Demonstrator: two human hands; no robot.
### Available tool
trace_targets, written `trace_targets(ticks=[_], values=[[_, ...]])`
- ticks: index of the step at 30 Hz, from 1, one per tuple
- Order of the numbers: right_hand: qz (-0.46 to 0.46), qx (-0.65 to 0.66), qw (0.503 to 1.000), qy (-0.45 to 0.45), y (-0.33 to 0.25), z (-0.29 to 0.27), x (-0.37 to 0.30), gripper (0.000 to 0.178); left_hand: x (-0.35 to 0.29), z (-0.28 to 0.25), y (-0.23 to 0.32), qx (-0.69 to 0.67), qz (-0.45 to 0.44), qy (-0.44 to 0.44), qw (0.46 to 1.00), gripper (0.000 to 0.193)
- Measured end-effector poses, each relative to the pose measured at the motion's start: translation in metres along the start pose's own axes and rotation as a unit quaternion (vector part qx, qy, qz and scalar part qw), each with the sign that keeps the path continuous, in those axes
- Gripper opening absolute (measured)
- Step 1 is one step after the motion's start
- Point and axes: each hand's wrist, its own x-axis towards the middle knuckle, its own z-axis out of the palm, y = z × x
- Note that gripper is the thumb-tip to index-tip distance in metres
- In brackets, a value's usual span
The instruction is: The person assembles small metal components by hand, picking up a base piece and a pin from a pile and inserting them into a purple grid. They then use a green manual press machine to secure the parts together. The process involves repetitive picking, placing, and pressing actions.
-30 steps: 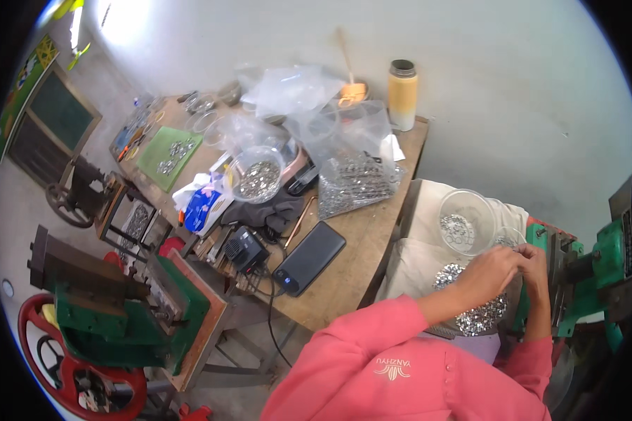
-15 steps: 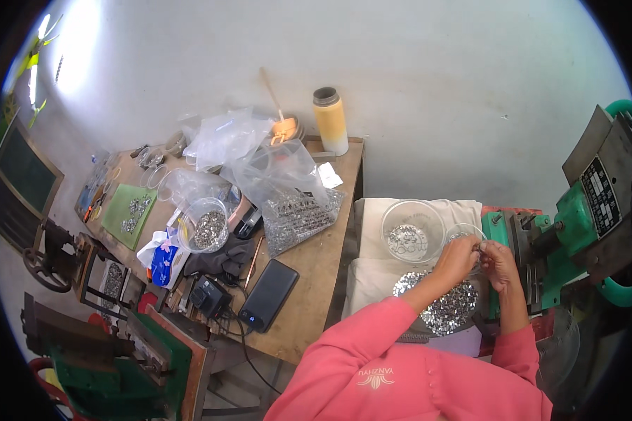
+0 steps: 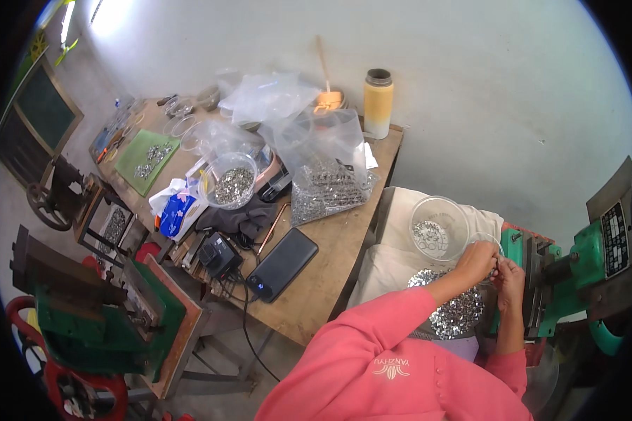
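Observation:
My left hand (image 3: 478, 259) and my right hand (image 3: 510, 279) meet with fingertips pinched together. Whatever sits between them is too small to make out. Just behind the fingers shows the rim of a small clear cup (image 3: 486, 235), partly covered by my left hand. Beyond and to the left stands a larger clear plastic tub (image 3: 453, 208) with flat silvery pieces in its bottom. Below my left forearm lies a heap of small shiny metal pieces (image 3: 459, 313). Beige cloth (image 3: 388, 270) spreads under the tub.
A green press machine (image 3: 586, 258) rises right of my hands. The wooden table (image 3: 330, 256) at left carries a black power bank (image 3: 286, 261), a plastic bag of metal pieces (image 3: 326, 196), a tub of pieces (image 3: 233, 184) and a yellow bottle (image 3: 378, 105). Another green machine (image 3: 84, 309) stands at lower left.
The view has turned, so the table and wall sit further right and look tilted. My hands stay pinched together near the small cup, with only a slight shift of the fingers.

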Motion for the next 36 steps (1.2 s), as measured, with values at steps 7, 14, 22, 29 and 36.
trace_targets(ticks=[7,14,22,29,36], values=[[-0.010,-0.030,0.999,-0.037,-0.006,0.006,-0.005,0.024,0.005,0.009,-0.008,0.022,0.038,0.017,0.999,0.007],[-0.030,-0.021,0.999,0.008,-0.005,0.011,-0.016,0.025,0.000,0.003,0.001,-0.029,0.043,0.078,0.996,0.010],[-0.004,0.164,0.986,0.012,0.001,0.008,-0.010,0.017,-0.004,0.001,0.015,-0.198,-0.041,0.033,0.979,0.010],[-0.051,0.128,0.990,0.028,0.000,0.015,-0.012,0.019,-0.004,0.008,0.012,-0.142,0.001,0.058,0.988,0.008],[-0.057,0.039,0.996,0.064,-0.008,0.025,-0.025,0.023,0.000,0.006,0.010,-0.101,0.009,0.062,0.993,0.010]])
